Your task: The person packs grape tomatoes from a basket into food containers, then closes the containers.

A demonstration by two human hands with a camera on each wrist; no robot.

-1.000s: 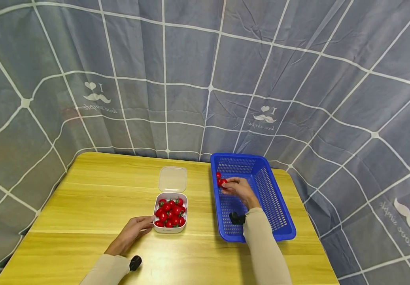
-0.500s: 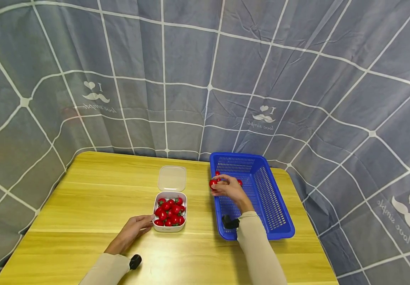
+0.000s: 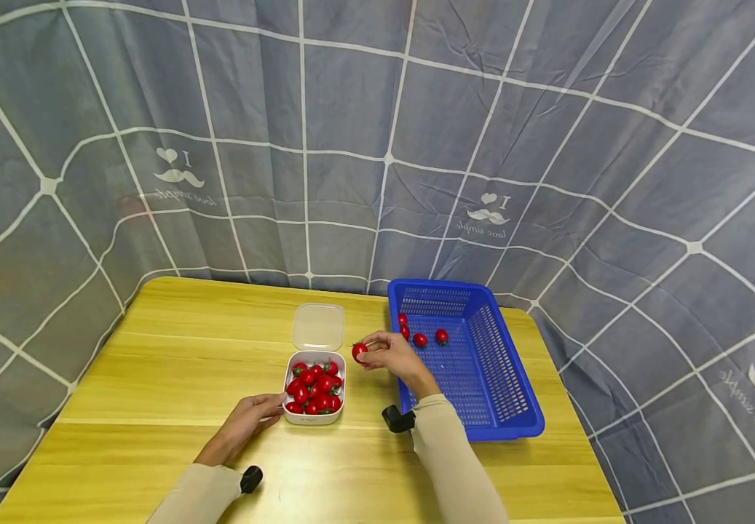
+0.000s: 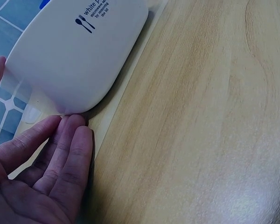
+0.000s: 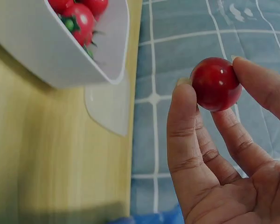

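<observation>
My right hand pinches a red cherry tomato between thumb and fingertips, above the table between the blue basket and the white box. Its stem shows in the head view. The white square food box is filled with several red cherry tomatoes with green stems. At the box's left side rests my left hand, fingers nearly straight. In the left wrist view its fingertips touch the box's lower corner, while the thumb is at the rim. Several more tomatoes lie in the blue basket.
A translucent lid lies flat behind the box. The perforated basket stands at the right of the wooden table. Behind the table hangs a grey checked curtain.
My right hand has come out of the basket and moved left toward the box with a cherry tomato. Tomatoes in the basket are now uncovered. My left hand has stayed at the box.
</observation>
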